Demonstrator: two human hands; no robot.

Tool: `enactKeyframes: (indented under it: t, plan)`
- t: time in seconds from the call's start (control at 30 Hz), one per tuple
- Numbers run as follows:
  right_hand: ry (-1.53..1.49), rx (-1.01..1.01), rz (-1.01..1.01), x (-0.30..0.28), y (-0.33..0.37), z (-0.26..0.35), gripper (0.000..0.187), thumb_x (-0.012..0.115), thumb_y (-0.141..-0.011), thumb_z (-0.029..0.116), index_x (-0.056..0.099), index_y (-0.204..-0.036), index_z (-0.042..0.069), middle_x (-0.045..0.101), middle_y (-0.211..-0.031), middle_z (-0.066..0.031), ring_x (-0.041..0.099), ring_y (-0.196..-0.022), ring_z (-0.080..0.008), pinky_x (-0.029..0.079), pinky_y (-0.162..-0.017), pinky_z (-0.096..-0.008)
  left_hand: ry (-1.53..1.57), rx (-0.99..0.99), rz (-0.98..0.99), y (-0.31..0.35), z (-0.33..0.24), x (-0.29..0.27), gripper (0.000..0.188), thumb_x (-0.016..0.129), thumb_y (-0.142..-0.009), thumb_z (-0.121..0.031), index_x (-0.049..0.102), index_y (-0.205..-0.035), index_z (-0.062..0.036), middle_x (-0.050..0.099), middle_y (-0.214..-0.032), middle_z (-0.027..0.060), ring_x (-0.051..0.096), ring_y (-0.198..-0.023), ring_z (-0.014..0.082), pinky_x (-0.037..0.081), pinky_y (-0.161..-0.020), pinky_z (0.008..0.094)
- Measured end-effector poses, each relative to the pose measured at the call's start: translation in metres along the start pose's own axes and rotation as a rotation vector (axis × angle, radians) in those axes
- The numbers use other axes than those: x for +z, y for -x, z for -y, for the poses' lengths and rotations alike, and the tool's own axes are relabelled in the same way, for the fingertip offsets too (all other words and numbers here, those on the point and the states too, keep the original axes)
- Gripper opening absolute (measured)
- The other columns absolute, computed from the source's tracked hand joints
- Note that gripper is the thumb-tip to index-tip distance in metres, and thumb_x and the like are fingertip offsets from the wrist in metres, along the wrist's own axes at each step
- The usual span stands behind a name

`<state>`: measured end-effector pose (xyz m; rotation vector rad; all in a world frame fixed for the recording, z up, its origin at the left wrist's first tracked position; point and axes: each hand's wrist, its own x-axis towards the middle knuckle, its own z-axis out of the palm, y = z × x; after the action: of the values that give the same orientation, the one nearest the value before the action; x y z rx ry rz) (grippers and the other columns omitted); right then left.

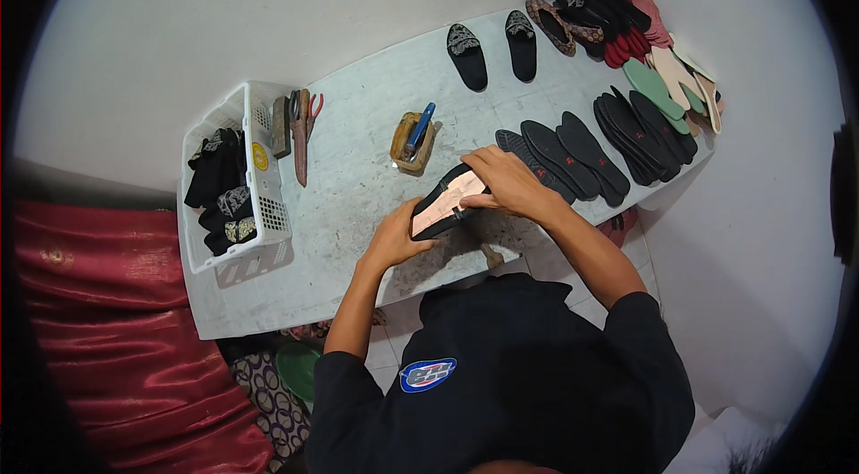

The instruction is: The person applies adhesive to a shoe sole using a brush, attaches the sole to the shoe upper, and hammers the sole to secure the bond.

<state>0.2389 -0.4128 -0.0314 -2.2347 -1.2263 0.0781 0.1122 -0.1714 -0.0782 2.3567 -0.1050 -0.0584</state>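
Note:
Above the table's front part I hold an unfinished black slip-on shoe (447, 202), its pale pinkish-tan underside turned up and edged by black material. My left hand (394, 236) is closed on its near left end. Over the far right end, my right hand (504, 180) grips the black edge, with the thumb on the pale surface. Just beyond the shoe stands a brownish tub (404, 154) with a blue-handled tool (419, 131) resting in it. Black soles (559, 156) lie in an overlapping row close to my right hand.
At left a white plastic basket (259, 179) holds several black shoe parts. Beside it are scissors (301, 129), red-handled pliers (314, 107) and a dark block (281, 127). Two finished-looking black slippers (466, 62) lie at the back. Stacked soles (631, 138), patterned shoes (550, 26) and green insoles (651, 87) crowd the right.

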Motion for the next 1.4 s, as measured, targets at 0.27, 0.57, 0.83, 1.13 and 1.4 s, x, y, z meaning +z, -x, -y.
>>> enactKeyframes:
  t: [0.27, 0.57, 0.83, 1.13, 1.4]
  plan:
    - [0.096, -0.039, 0.068, -0.004, -0.002, 0.000, 0.094, 0.078, -0.057, 0.060, 0.052, -0.125, -0.001, 0.057, -0.112, -0.0148, 0.053, -0.105, -0.0321, 0.044, -0.089, -0.0418, 0.021, -0.087, 0.006, -0.007, -0.011, 0.002, 0.066, 0.077, -0.063, -0.025, 0.056, -0.121, -0.0023, 0.065, -0.110, 0.0211, 0.063, -0.100, 0.0384, 0.051, -0.084, 0.0423]
    - [0.391, -0.063, 0.191, 0.002, -0.019, 0.022, 0.087, 0.086, -0.054, 0.048, 0.054, -0.121, 0.003, 0.057, -0.108, -0.0122, 0.052, -0.108, -0.0304, 0.038, -0.091, -0.0494, -0.103, 0.077, -0.149, -0.025, -0.042, 0.013, 0.074, 0.078, -0.061, -0.020, 0.049, -0.124, 0.0029, 0.062, -0.109, 0.0227, 0.061, -0.098, 0.0414, 0.050, -0.083, 0.0451]
    - [0.342, -0.129, 0.194, 0.017, -0.025, 0.021, 0.075, 0.087, -0.052, 0.039, 0.059, -0.113, 0.005, 0.058, -0.105, -0.0090, 0.053, -0.105, -0.0256, 0.039, -0.088, -0.0409, -0.089, 0.037, -0.150, -0.025, -0.030, 0.022, 0.078, 0.080, -0.057, -0.016, 0.048, -0.126, 0.0003, 0.062, -0.111, 0.0228, 0.060, -0.100, 0.0408, 0.049, -0.084, 0.0454]
    - [0.348, -0.084, 0.080, 0.014, -0.013, 0.020, 0.088, 0.089, -0.048, 0.042, 0.055, -0.121, 0.007, 0.057, -0.111, -0.0091, 0.052, -0.108, -0.0252, 0.037, -0.090, -0.0392, -0.146, -0.074, -0.057, -0.005, -0.009, 0.013, 0.063, 0.080, -0.057, -0.018, 0.054, -0.112, -0.0007, 0.063, -0.099, 0.0189, 0.061, -0.094, 0.0400, 0.050, -0.079, 0.0450]
    - [0.260, -0.236, 0.024, 0.002, -0.004, 0.015, 0.085, 0.084, -0.058, 0.050, 0.054, -0.123, 0.004, 0.055, -0.117, -0.0106, 0.050, -0.114, -0.0285, 0.035, -0.100, -0.0439, -0.066, -0.026, 0.105, -0.014, -0.021, -0.011, 0.083, 0.085, -0.061, -0.040, 0.051, -0.123, 0.0036, 0.062, -0.111, 0.0236, 0.060, -0.102, 0.0407, 0.048, -0.086, 0.0449]
